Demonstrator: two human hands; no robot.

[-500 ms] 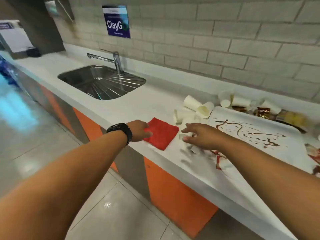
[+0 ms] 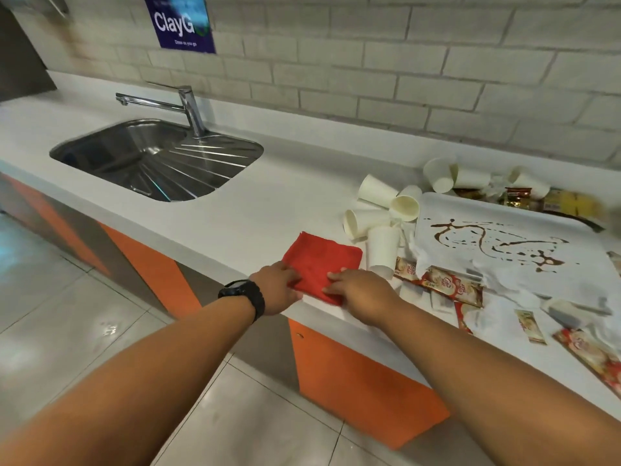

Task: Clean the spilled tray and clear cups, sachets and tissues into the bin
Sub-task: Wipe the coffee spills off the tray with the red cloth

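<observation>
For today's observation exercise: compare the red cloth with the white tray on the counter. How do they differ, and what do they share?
The red cloth is folded and looks unstained; the white tray lies flat, streaked with brown spill. Both hands, left hand and right hand, touch the cloth; neither touches the tray. The cloth looks smaller. Both rest on the counter.

Single head-worn wide-angle view, looking forward and down, close over the counter (image 2: 268, 203)
</observation>
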